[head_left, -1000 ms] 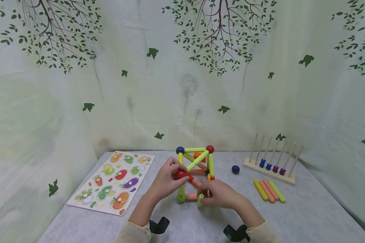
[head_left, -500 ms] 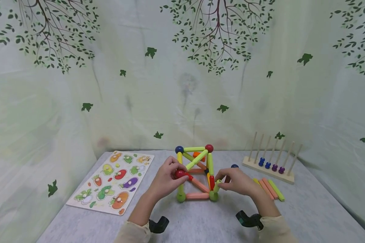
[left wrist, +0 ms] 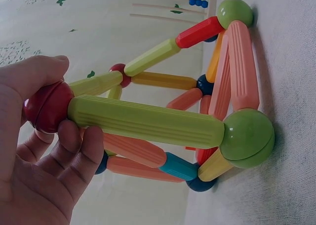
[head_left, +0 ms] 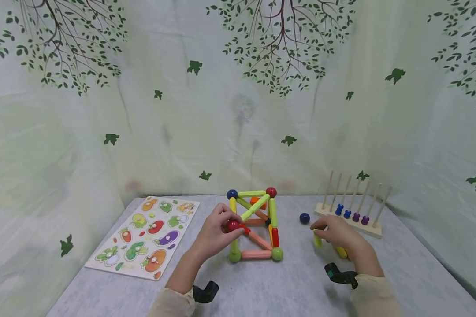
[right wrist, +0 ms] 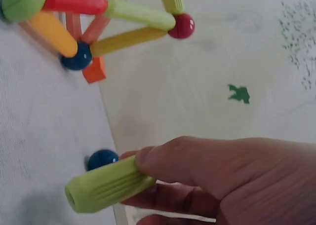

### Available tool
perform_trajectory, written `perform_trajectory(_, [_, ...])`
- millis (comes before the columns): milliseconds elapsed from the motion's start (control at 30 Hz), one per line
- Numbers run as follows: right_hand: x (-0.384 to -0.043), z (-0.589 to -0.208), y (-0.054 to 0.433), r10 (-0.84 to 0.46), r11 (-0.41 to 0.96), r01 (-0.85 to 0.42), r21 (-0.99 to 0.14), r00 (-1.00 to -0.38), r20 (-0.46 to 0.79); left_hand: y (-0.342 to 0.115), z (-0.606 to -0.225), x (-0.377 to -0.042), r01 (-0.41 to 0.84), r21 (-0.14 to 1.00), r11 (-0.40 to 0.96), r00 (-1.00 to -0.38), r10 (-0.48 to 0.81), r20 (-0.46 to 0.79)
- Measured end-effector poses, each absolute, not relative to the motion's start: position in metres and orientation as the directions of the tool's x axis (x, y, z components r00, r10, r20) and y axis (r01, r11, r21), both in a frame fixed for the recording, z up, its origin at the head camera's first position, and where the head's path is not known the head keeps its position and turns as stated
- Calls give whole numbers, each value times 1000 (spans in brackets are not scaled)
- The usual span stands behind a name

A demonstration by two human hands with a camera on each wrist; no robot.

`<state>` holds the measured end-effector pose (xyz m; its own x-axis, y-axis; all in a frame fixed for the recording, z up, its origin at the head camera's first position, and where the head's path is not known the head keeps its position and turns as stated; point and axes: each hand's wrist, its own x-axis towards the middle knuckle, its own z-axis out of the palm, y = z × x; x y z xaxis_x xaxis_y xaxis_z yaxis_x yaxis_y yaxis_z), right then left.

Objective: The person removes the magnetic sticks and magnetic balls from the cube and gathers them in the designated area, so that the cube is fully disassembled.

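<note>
In the head view, a frame of magnetic rods and balls stands mid-table. My left hand (head_left: 216,229) pinches the red ball (left wrist: 47,106) at its near upper left corner. From that ball a lime green rod (left wrist: 148,121) slopes to a green ball (left wrist: 247,137) on the table. A salmon rod (head_left: 256,255) links it to another green ball (head_left: 277,254), below a short red rod (head_left: 275,237). Right of the frame, my right hand (head_left: 341,235) holds a short lime green rod (right wrist: 108,185) between thumb and fingers, apart from the frame.
A loose dark blue ball (head_left: 304,218) lies beyond the right hand. Behind it stands a wooden peg rack (head_left: 374,230) with blue and purple beads. A yellow rod (head_left: 340,252) shows partly under that hand. The vegetable puzzle board (head_left: 132,269) lies left; an orange block (head_left: 258,203) sits behind the frame.
My right hand has moved right, away from the frame's near right corner, carrying the short lime green rod over beside the loose rods. My left hand stays on the red ball.
</note>
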<state>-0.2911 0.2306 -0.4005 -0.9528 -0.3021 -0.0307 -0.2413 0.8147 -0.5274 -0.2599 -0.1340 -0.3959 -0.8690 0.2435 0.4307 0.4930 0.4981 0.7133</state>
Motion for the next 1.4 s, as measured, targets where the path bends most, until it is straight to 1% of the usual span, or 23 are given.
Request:
perform_trajectory(167, [-294,-408,247,-246,856,-185,-483,-967,-66,-135,-396,-260,478,722,501,-878,234,418])
perform_trajectory(267, [-295,-411,252,-227,853,-159,-497,-971,-79,-135,-396,-260,471,729,498,-882,232,411])
perform_trajectory(400, [-294,-411,253,-236,842,-159,-516,-968,-86,-133,-395,-261,479,724,497,-877,238,417])
perform_trajectory(567, [-289,-410,248,-265,818,-138,-559,-952,-153,-134,-394,-262,486,724,490,-873,249,419])
perform_trajectory(667, [-288,-409,243,-304,785,-122,-608,-930,-205,-133,-393,-262,484,725,490,-875,249,416])
perform_trajectory(767, [-287,-411,235,-355,758,-109,-643,-897,-266,-133,-393,-262,485,723,492,-874,248,417])
perform_trajectory(1000, [-287,-414,191,-455,763,-142,-630,-810,-370,-134,-393,-261,488,718,497,-872,246,423])
perform_trajectory(1133, [-283,-417,166,-514,750,-168,-639,-756,-405,-134,-393,-261,485,721,495,-874,242,422])
perform_trajectory(1267, [-278,-422,146,-576,724,-205,-659,-705,-414,-134,-394,-260,482,721,498,-875,239,420])
perform_trajectory(1333, [-275,-424,138,-590,719,-212,-662,-689,-421,-134,-394,-259,484,718,500,-874,241,421])
perform_trajectory(1400, [-272,-425,132,-586,728,-213,-651,-687,-430,-134,-394,-259,486,716,500,-873,243,423])
